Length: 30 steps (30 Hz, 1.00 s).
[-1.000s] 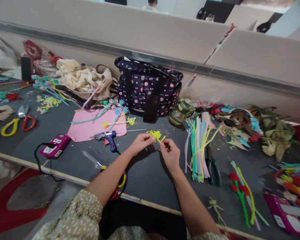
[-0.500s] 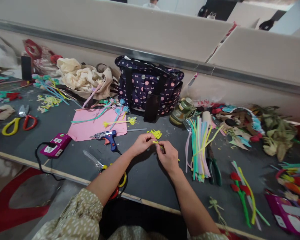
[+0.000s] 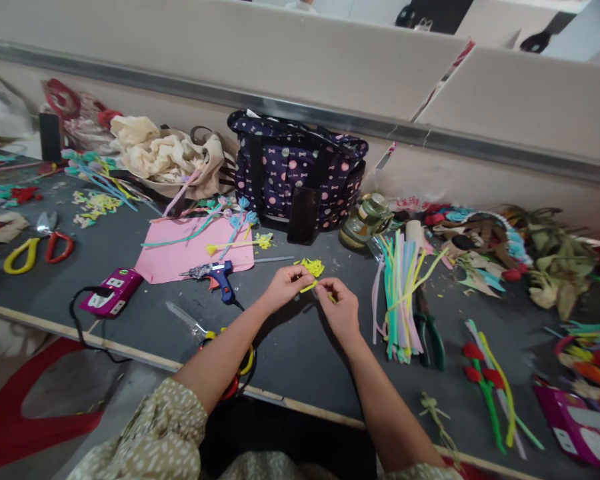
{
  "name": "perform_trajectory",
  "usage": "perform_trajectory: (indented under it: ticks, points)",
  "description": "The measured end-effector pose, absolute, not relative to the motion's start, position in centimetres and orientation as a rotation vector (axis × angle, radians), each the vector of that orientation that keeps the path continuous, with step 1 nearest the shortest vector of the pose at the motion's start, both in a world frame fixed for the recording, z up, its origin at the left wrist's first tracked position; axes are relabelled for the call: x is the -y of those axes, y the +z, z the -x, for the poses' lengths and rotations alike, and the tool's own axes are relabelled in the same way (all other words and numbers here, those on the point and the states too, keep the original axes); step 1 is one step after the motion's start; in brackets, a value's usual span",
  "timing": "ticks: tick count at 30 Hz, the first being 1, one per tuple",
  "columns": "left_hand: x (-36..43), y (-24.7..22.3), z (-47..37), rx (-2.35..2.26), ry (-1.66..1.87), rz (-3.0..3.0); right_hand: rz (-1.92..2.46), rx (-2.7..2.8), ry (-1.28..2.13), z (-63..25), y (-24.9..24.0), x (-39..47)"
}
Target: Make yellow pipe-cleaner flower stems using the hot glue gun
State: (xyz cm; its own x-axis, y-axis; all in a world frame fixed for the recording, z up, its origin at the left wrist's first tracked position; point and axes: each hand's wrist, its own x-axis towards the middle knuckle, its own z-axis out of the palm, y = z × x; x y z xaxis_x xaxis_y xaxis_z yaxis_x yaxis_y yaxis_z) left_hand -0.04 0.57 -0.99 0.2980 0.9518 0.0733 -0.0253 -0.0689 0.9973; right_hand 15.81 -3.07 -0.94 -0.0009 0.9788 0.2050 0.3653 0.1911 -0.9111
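Running crosswise | yellow strip (image 3: pixel 309 288) | long axis tilted, right end farther

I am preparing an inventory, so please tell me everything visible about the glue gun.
The glue gun has a blue, plastic-looking body with a white label, a reddish-orange trigger and a greyish, crusted-looking front end. It lies on its side, nozzle toward the picture's left, front over the pink sheet, handle reaching onto the dark table. A dark cord leaves the handle's end. The left hand is apart from it. Whether it is on cannot be told.
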Motion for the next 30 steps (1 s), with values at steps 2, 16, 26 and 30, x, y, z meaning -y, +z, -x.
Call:
perform_trajectory:
  ticks: [2, 16, 26, 30]
  points:
    - [-0.6, -0.8, 0.1, -0.955, 1.033, -1.439, 1.283, 1.436, 1.02, -15.9, -0.8, 2.8]
    - [-1.0, 0.4, 1.0, -0.742, 1.082, -1.858, 1.22, 0.986, 1.66, -16.4, 0.0, 2.0]
    - [-0.7, 0.1, 0.7, -0.831, 1.122, -1.804, 1.201, 1.014, 1.613, -16.1, 0.3, 2.1]
    - [-0.8, -0.4, 0.5, -0.908, 1.049, -1.634, 1.192, 1.125, 1.438, -16.0, 0.0, 2.2]
